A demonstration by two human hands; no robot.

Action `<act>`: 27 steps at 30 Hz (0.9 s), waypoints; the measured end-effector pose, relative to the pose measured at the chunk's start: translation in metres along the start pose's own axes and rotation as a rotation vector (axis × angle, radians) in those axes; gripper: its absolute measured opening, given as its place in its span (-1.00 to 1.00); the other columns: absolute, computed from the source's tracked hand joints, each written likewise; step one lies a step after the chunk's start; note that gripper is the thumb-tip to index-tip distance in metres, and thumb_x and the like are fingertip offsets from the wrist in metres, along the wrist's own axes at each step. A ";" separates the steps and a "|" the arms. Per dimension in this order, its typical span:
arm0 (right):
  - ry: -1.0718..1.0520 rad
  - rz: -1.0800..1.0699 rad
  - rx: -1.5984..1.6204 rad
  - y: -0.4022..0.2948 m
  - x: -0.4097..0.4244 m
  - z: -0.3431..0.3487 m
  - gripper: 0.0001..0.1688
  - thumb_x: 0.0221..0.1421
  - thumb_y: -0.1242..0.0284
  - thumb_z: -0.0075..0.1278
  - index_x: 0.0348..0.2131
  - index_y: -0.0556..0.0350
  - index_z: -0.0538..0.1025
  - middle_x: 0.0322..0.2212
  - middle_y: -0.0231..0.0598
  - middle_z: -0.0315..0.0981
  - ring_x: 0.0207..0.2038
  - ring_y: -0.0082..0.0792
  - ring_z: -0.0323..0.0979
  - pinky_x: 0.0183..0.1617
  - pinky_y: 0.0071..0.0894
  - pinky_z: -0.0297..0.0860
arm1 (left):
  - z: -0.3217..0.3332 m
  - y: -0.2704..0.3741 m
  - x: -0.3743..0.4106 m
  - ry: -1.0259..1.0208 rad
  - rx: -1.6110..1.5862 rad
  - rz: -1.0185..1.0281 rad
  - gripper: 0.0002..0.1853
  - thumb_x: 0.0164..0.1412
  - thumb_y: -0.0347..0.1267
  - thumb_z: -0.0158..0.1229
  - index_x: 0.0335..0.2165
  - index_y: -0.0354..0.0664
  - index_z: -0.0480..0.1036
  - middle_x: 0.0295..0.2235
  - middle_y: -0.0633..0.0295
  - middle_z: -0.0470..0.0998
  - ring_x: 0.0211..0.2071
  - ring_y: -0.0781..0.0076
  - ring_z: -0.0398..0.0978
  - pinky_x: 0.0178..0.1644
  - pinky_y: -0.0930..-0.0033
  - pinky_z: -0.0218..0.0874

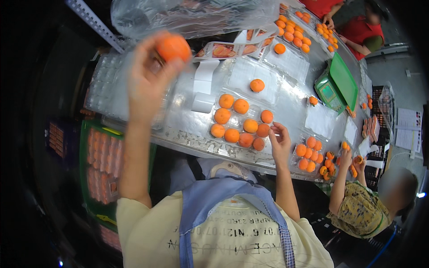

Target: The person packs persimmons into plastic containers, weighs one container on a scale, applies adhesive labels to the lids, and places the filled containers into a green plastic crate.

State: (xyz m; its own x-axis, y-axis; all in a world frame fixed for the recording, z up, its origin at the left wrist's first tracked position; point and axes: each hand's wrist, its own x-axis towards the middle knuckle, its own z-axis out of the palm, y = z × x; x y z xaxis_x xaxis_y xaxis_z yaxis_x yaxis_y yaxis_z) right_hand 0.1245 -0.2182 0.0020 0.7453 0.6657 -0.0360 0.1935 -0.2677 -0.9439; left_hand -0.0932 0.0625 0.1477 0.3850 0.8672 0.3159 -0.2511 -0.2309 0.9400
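Note:
My left hand (150,73) is raised over the table's left part, blurred, with its fingers around an orange persimmon (174,47). Before me lies a clear plastic tray with moulded cups (236,120), where several persimmons (250,126) sit and some cups hold no fruit. At the tray's right edge is my right hand (281,142), thumb and fingertips beside the outermost persimmon (263,130); whether they grip the rim is unclear. Behind this tray, one persimmon (257,85) rests on another clear tray with a white liner (238,75).
Stacked clear trays (105,87) stand left, above a green crate (117,125) of packed fruit. White label strips (203,78) and plastic film (197,20) lie nearby. A green scale (330,90) stands right. A co-worker (362,207) handles persimmons; others in red (362,37) stand across.

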 end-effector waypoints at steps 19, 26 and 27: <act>0.001 -0.158 -0.709 0.015 0.003 0.004 -0.42 -0.27 0.30 0.27 -0.24 0.18 0.40 -0.39 -0.21 0.37 -0.33 -0.25 0.39 -0.33 -0.34 0.35 | 0.052 -0.017 0.004 -0.226 0.568 0.385 -0.62 -0.04 -0.69 0.10 -0.17 -0.26 0.39 -0.08 0.12 0.35 -0.23 0.46 0.44 -0.26 0.54 0.34; 0.008 0.159 -0.140 0.019 0.007 -0.003 -0.50 -0.12 0.31 0.21 -0.22 0.21 0.39 -0.39 -0.30 0.40 -0.36 -0.47 0.41 -0.33 -0.51 0.35 | 0.059 -0.053 -0.056 -0.289 0.392 0.024 -0.65 -0.01 -0.67 0.08 -0.17 -0.28 0.38 -0.12 0.15 0.36 -0.29 0.52 0.43 -0.30 0.58 0.29; 0.020 0.191 0.019 0.025 0.006 -0.007 -0.52 -0.07 0.31 0.18 -0.21 0.22 0.39 -0.38 -0.31 0.41 -0.37 -0.49 0.40 -0.32 -0.53 0.35 | 0.062 -0.058 -0.066 -0.318 0.346 -0.058 -0.62 -0.02 -0.66 0.10 -0.15 -0.26 0.37 -0.11 0.16 0.36 -0.28 0.51 0.43 -0.29 0.57 0.29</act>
State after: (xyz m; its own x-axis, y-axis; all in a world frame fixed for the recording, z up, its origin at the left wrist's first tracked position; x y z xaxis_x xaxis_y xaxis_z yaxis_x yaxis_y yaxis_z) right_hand 0.1380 -0.2253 -0.0193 0.7802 0.5897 -0.2087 0.0354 -0.3747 -0.9265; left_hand -0.0491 -0.0081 0.0803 0.6561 0.7172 0.2347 0.0688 -0.3666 0.9278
